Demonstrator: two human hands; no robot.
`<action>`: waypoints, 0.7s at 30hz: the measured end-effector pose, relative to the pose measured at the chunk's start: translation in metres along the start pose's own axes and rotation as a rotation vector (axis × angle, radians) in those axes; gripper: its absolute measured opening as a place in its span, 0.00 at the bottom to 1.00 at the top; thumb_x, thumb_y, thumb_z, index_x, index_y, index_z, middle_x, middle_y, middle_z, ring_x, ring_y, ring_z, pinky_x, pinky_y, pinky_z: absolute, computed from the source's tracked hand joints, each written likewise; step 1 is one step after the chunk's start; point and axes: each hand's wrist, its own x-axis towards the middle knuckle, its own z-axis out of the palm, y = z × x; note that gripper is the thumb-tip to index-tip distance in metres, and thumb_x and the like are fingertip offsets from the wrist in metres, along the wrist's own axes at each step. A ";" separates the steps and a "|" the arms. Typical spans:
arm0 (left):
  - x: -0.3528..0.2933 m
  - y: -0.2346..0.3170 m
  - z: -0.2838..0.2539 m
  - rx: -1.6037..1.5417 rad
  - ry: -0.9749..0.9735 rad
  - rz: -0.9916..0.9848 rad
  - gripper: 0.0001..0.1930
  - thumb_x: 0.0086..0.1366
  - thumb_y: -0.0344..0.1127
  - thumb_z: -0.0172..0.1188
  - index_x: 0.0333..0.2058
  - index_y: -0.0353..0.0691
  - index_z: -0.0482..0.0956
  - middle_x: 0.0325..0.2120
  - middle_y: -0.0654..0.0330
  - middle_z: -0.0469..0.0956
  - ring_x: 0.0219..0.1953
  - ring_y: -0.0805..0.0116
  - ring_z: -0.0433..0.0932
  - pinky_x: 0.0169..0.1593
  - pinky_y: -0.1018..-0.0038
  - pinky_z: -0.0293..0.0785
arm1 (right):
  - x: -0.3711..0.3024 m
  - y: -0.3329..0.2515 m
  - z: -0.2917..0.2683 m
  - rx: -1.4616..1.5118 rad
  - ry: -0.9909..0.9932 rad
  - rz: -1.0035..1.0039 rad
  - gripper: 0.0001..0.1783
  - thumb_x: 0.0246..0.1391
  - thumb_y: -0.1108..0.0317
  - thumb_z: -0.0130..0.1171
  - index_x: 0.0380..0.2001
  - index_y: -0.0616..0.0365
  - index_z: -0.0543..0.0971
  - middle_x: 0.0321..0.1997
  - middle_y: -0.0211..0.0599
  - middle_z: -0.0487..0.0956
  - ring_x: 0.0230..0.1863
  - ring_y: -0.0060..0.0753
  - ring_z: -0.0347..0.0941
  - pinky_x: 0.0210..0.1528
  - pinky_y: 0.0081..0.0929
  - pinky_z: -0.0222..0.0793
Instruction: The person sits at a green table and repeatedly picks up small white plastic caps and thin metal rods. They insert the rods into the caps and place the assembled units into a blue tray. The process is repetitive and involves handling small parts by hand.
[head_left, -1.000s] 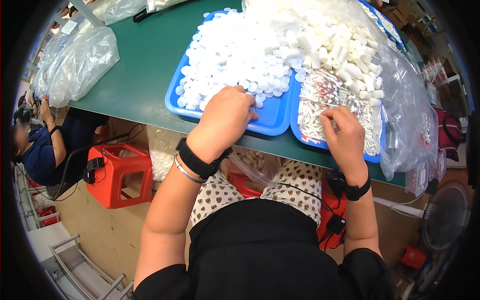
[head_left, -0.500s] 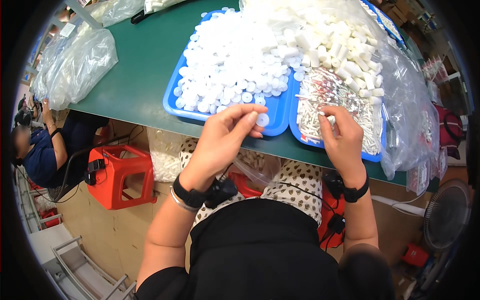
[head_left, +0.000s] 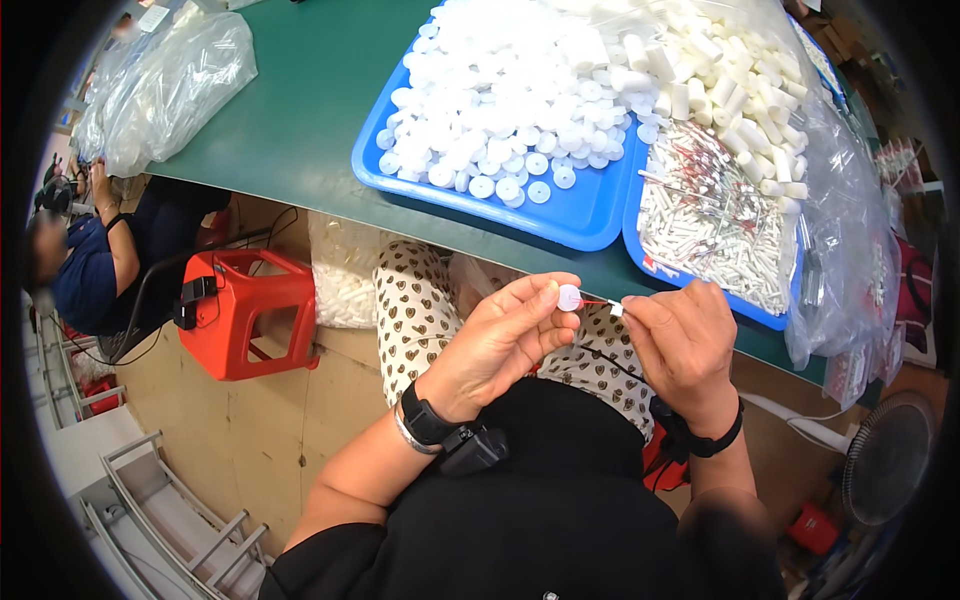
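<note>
Over my lap, just off the table edge, my left hand [head_left: 518, 330] pinches a small translucent white disc [head_left: 569, 297] between thumb and forefinger. Facing it, my right hand [head_left: 685, 340] is closed on a thin red stick with a white end [head_left: 616, 309]. The stick's far tip meets the disc; whether it passes through the centre hole cannot be made out. Beyond my hands, a blue tray [head_left: 590, 228] carries a heap of similar discs. A second blue tray [head_left: 722, 300], to its right, contains small white sticks and thin red pieces.
Short cream cylinders [head_left: 745, 95] spill over the right tray's back. Clear plastic bags lie on the green table [head_left: 290, 120], at left [head_left: 190, 90] and right [head_left: 840, 230]. A red stool [head_left: 245, 320] stands left, near another person [head_left: 95, 260]. A fan [head_left: 885, 455] is at lower right.
Both hands have come away from the trays toward my body and closer together. The disc and the red stick now meet between them. The view has shifted slightly.
</note>
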 end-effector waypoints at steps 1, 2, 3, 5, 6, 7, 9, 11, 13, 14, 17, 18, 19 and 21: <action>0.000 0.000 0.000 0.001 0.003 0.001 0.15 0.71 0.36 0.55 0.52 0.35 0.72 0.39 0.62 0.78 0.41 0.74 0.78 0.45 0.79 0.78 | 0.000 0.000 0.001 -0.002 0.003 0.004 0.14 0.40 0.77 0.70 0.33 0.57 0.80 0.24 0.29 0.74 0.25 0.32 0.65 0.27 0.30 0.57; 0.000 0.000 0.000 0.007 0.002 0.006 0.15 0.71 0.36 0.55 0.52 0.35 0.72 0.39 0.62 0.78 0.41 0.74 0.78 0.45 0.79 0.78 | 0.000 0.000 0.001 -0.004 0.005 0.008 0.14 0.40 0.77 0.69 0.33 0.57 0.80 0.24 0.29 0.74 0.25 0.32 0.65 0.27 0.30 0.56; 0.000 0.000 0.001 0.013 0.001 0.010 0.15 0.71 0.36 0.55 0.52 0.35 0.72 0.39 0.62 0.78 0.41 0.75 0.78 0.45 0.79 0.78 | 0.000 -0.001 0.002 -0.012 0.005 0.010 0.14 0.40 0.77 0.69 0.33 0.57 0.80 0.24 0.29 0.74 0.25 0.32 0.65 0.27 0.30 0.57; 0.000 0.000 0.001 0.025 0.004 0.016 0.14 0.71 0.36 0.55 0.51 0.35 0.73 0.39 0.62 0.78 0.41 0.75 0.78 0.45 0.79 0.78 | 0.000 -0.001 0.002 -0.029 0.002 0.014 0.14 0.40 0.77 0.69 0.33 0.58 0.80 0.24 0.29 0.73 0.25 0.32 0.65 0.27 0.30 0.57; 0.000 0.000 0.001 0.032 0.009 0.017 0.14 0.71 0.36 0.55 0.51 0.35 0.73 0.39 0.62 0.78 0.41 0.75 0.78 0.45 0.79 0.78 | 0.000 -0.001 0.002 -0.030 0.003 0.014 0.14 0.40 0.77 0.69 0.33 0.58 0.80 0.24 0.28 0.73 0.25 0.32 0.65 0.28 0.30 0.57; 0.000 -0.001 0.000 0.039 0.013 0.019 0.14 0.71 0.36 0.55 0.51 0.35 0.73 0.39 0.62 0.78 0.41 0.75 0.78 0.45 0.79 0.78 | 0.000 -0.001 0.003 -0.032 0.005 0.012 0.14 0.40 0.77 0.69 0.34 0.58 0.80 0.24 0.28 0.73 0.25 0.32 0.65 0.28 0.30 0.57; -0.001 -0.002 -0.001 0.037 0.018 0.023 0.14 0.71 0.36 0.55 0.51 0.35 0.73 0.39 0.62 0.78 0.41 0.75 0.78 0.45 0.79 0.78 | -0.001 -0.002 0.003 -0.033 0.003 0.001 0.14 0.39 0.77 0.69 0.34 0.57 0.80 0.25 0.28 0.73 0.25 0.32 0.65 0.28 0.30 0.57; 0.000 -0.003 -0.001 0.041 0.034 0.037 0.14 0.71 0.35 0.55 0.51 0.35 0.73 0.39 0.63 0.78 0.40 0.75 0.79 0.46 0.79 0.78 | 0.000 -0.003 0.002 -0.026 -0.002 -0.019 0.15 0.39 0.77 0.69 0.34 0.57 0.80 0.25 0.28 0.73 0.25 0.32 0.65 0.28 0.30 0.57; 0.000 -0.004 -0.001 0.053 0.054 0.057 0.13 0.71 0.35 0.56 0.51 0.35 0.73 0.39 0.63 0.78 0.40 0.75 0.79 0.46 0.79 0.78 | 0.000 -0.003 0.001 -0.013 -0.003 -0.046 0.15 0.38 0.78 0.68 0.34 0.57 0.80 0.26 0.28 0.73 0.25 0.32 0.65 0.28 0.30 0.57; 0.000 -0.004 0.000 0.069 0.064 0.063 0.14 0.71 0.34 0.56 0.51 0.35 0.74 0.39 0.63 0.78 0.40 0.76 0.79 0.46 0.79 0.78 | 0.000 -0.004 0.001 -0.008 -0.003 -0.059 0.15 0.38 0.78 0.68 0.34 0.57 0.80 0.26 0.28 0.73 0.25 0.32 0.65 0.27 0.30 0.57; 0.001 -0.006 0.002 0.097 0.077 0.064 0.14 0.70 0.34 0.57 0.51 0.34 0.74 0.39 0.63 0.79 0.40 0.76 0.79 0.46 0.79 0.77 | 0.000 -0.005 0.003 0.008 0.000 -0.056 0.15 0.39 0.77 0.68 0.34 0.58 0.80 0.25 0.28 0.73 0.25 0.32 0.65 0.27 0.30 0.57; 0.001 -0.007 0.002 0.094 0.071 0.054 0.15 0.70 0.34 0.57 0.52 0.34 0.74 0.39 0.63 0.79 0.40 0.76 0.79 0.46 0.79 0.77 | 0.000 -0.005 0.003 0.011 -0.002 -0.037 0.14 0.40 0.77 0.68 0.34 0.58 0.80 0.25 0.29 0.73 0.25 0.32 0.65 0.27 0.30 0.57; 0.001 -0.008 0.002 0.090 0.066 0.046 0.15 0.70 0.33 0.57 0.52 0.33 0.74 0.39 0.63 0.79 0.40 0.76 0.79 0.46 0.80 0.77 | 0.000 -0.006 0.004 0.015 -0.005 -0.020 0.13 0.41 0.76 0.68 0.34 0.58 0.80 0.24 0.29 0.72 0.25 0.32 0.65 0.27 0.30 0.57; 0.001 -0.008 0.002 0.091 0.070 0.066 0.16 0.70 0.33 0.57 0.53 0.32 0.74 0.38 0.63 0.79 0.40 0.76 0.78 0.46 0.80 0.77 | -0.001 -0.006 0.004 0.017 -0.021 0.012 0.12 0.42 0.76 0.68 0.33 0.58 0.79 0.24 0.29 0.72 0.25 0.33 0.65 0.28 0.30 0.57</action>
